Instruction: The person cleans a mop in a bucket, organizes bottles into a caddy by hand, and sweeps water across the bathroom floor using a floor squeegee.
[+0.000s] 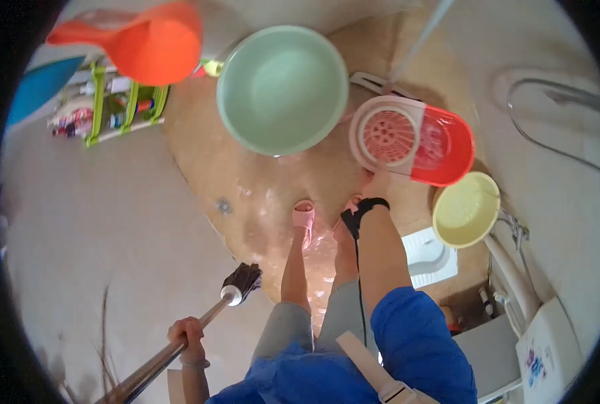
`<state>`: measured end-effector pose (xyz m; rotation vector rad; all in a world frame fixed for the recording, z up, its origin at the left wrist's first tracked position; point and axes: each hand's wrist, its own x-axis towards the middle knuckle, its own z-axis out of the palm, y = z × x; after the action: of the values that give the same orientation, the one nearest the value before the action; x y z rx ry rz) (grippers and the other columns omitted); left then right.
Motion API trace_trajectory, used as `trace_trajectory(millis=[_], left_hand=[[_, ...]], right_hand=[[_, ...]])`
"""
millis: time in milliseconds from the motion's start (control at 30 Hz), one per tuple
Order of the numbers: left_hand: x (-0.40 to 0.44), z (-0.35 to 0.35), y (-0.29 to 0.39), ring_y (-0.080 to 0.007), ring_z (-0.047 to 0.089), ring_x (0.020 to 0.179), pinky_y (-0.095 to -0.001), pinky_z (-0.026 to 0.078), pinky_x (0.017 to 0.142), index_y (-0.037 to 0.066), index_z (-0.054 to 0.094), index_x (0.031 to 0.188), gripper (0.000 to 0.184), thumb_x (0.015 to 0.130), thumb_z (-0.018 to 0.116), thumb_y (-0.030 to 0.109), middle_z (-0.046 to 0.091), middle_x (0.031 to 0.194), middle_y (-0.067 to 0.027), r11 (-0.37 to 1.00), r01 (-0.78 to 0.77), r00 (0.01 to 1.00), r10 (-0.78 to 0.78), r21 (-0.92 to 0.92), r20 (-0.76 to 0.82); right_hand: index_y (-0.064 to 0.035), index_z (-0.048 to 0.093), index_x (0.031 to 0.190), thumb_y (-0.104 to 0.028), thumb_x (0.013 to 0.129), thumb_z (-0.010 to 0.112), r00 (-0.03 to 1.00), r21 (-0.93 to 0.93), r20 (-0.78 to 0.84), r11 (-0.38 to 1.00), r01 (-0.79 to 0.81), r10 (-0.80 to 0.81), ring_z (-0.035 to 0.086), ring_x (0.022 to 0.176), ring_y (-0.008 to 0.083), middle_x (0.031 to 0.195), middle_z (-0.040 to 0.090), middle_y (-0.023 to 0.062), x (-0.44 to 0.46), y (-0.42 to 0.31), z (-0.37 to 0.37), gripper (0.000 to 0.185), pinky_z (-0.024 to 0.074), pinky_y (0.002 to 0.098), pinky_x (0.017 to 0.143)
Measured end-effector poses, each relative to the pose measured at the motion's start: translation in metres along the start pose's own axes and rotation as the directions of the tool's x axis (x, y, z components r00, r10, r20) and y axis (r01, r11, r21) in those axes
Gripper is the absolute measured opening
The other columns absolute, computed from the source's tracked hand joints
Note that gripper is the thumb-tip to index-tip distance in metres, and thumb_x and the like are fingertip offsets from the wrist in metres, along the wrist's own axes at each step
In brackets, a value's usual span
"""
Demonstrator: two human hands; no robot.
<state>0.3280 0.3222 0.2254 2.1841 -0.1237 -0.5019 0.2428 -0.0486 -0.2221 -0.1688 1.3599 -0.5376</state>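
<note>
A: ok, left to right, what's around your hands?

B: Far left you've got a green rack (99, 108), then an orange dipper (162, 50). Lower down, your left hand (189, 337) has the mop (217, 307), fingers curled right round the metal handle. The dark mop head (247, 279) sits up and to the right of that hand. Can't tell if it's touching anything, tbh.

A: which way does the handle point?

B: Long axis runs lower left to upper right. Carry that line on past the head and it goes by your left pink slipper (303, 219), below the pale green basin (283, 87), roughly at the red-and-pink bucket (460, 145). So the bucket's up and to the right of the mop, well apart from it.

A: and which hand is nearer the bucket?

B: Your right hand (375, 183), easily. It's at the bucket's near edge, just past the black strap (367, 212). Pretty blurry though, so I can't say how spread those fingers are or if they've got the rim. Bucket lies lengthwise left to right, pale basket (386, 135) in the left end, red end just beside the yellow basin (467, 212).
</note>
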Motion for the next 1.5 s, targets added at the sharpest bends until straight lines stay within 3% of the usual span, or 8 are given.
trace_trajectory(millis=[133,333,500,667,833,1000,1200,1500], left_hand=[[-0.032,-0.021,-0.054,-0.0099,0.044,0.044,-0.0249,0.035,0.041,0.007,0.040,0.059,0.029,0.085,0.052,0.010,0.046,0.047,-0.0032,0.916,0.140,0.990,-0.135,0.375,-0.040],[-0.044,-0.042,-0.086,-0.0100,0.044,0.041,-0.0246,0.034,0.041,0.007,0.045,0.057,0.029,0.084,0.054,0.011,0.048,0.047,-0.0029,0.979,0.113,0.993,-0.109,0.167,-0.037],[-0.034,-0.036,-0.079,-0.0092,0.046,0.043,-0.0251,0.036,0.041,0.006,0.045,0.055,0.030,0.083,0.054,0.011,0.049,0.047,-0.0031,0.981,0.181,0.983,-0.178,0.073,-0.052],[-0.027,-0.041,-0.085,-0.0090,0.046,0.045,-0.0247,0.036,0.042,0.006,0.045,0.056,0.029,0.083,0.054,0.011,0.051,0.050,-0.0037,0.985,0.163,0.987,-0.163,0.063,0.000],[-0.025,-0.040,-0.097,-0.0096,0.047,0.046,-0.0248,0.037,0.042,0.005,0.046,0.059,0.026,0.083,0.053,0.009,0.052,0.053,-0.0047,0.976,0.211,0.977,-0.211,-0.058,0.008],[-0.036,-0.049,-0.112,-0.0101,0.048,0.048,-0.0240,0.039,0.044,0.005,0.045,0.059,0.025,0.084,0.052,0.007,0.052,0.053,-0.0052,0.978,0.163,0.986,-0.167,-0.128,-0.023],[-0.044,-0.056,-0.124,-0.0101,0.050,0.048,-0.0244,0.041,0.045,0.005,0.048,0.060,0.023,0.082,0.054,0.008,0.054,0.054,-0.0047,0.969,0.192,0.977,-0.204,-0.157,-0.061],[-0.039,-0.063,-0.133,-0.0101,0.050,0.046,-0.0252,0.040,0.045,0.006,0.051,0.059,0.024,0.083,0.054,0.009,0.054,0.052,-0.0032,0.954,0.293,0.953,-0.297,-0.062,-0.056]], right_hand=[[-0.0008,0.050,0.111,-0.023,0.086,0.055,0.992,0.066,-0.057,0.991,0.116,-0.113,0.057,0.093,0.0200,0.104,0.057,0.0093,-0.019,-0.016,0.011,0.033,0.0505,0.0317,0.074],[0.0050,0.049,0.108,-0.019,0.072,0.068,0.927,-0.311,-0.107,0.897,0.313,-0.360,0.059,0.082,0.0224,0.100,0.057,0.0127,-0.071,-0.113,-0.017,0.048,0.0504,0.0333,0.069],[0.0131,0.055,0.093,-0.028,0.065,0.071,0.898,-0.711,-0.156,0.678,0.188,-0.412,0.055,0.068,0.0191,0.082,0.059,0.0134,-0.065,-0.153,-0.047,0.053,0.0445,0.0337,0.057],[0.0145,0.057,0.090,-0.025,0.061,0.073,0.903,-0.805,-0.234,0.592,0.027,-0.360,0.056,0.067,0.0207,0.082,0.060,0.0144,-0.082,-0.151,-0.060,0.052,0.0453,0.0344,0.056],[0.0161,0.056,0.097,-0.035,0.058,0.074,0.897,-0.987,-0.109,0.154,-0.047,-0.428,0.062,0.078,0.0308,0.089,0.063,0.0221,-0.071,-0.133,-0.064,0.067,0.0488,0.0383,0.067],[0.0036,0.055,0.112,-0.049,0.063,0.068,0.919,-0.869,0.255,-0.488,0.081,-0.302,0.062,0.082,0.0333,0.088,0.064,0.0226,-0.060,-0.112,-0.024,0.072,0.0473,0.0413,0.071],[-0.0098,0.046,0.127,-0.045,0.069,0.060,0.929,-0.796,0.243,-0.604,0.028,-0.278,0.058,0.097,0.0341,0.109,0.058,0.0233,-0.038,-0.093,-0.008,0.069,0.0462,0.0427,0.082],[-0.0060,0.044,0.124,-0.039,0.071,0.058,0.925,-0.675,0.333,-0.731,0.100,-0.181,0.056,0.100,0.0390,0.108,0.058,0.0229,-0.001,-0.053,0.041,0.064,0.0460,0.0433,0.086]])
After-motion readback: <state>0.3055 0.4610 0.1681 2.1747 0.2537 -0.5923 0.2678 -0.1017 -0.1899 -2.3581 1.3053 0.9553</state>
